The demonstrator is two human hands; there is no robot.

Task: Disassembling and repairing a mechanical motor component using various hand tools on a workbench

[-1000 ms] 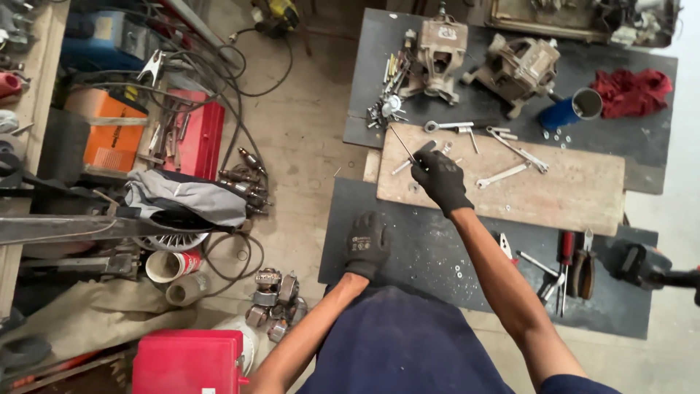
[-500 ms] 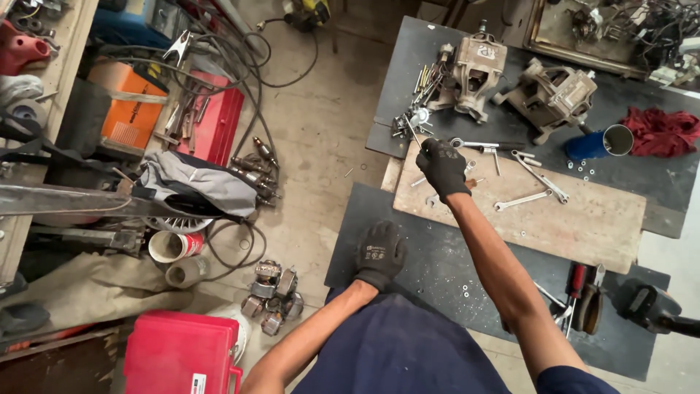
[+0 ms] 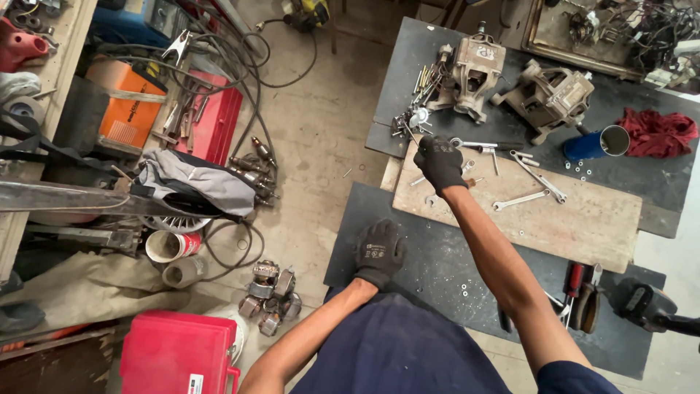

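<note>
My right hand (image 3: 440, 162), in a black glove, reaches out over the far left end of a wooden board (image 3: 583, 219). Its fingers are curled around what looks like a thin metal tool (image 3: 413, 137) that points toward a pile of bolts and small parts (image 3: 414, 117). Several spanners (image 3: 519, 200) lie on the board just right of this hand. My left hand (image 3: 379, 252), also gloved, rests palm down on the near dark mat (image 3: 452, 277) and holds nothing.
Two electric motor housings (image 3: 474, 69) (image 3: 550, 95), a blue cup (image 3: 599, 143) and a red rag (image 3: 660, 131) sit on the far mat. Screwdrivers and pliers (image 3: 580, 295) lie at the near right. On the floor to the left lie cables, red cases (image 3: 179, 354), an orange box (image 3: 131, 106) and small motors (image 3: 268, 295).
The head view has shifted, so the bench sits further right in the picture. My right hand stays at the board's far left end and my left hand stays on the mat.
</note>
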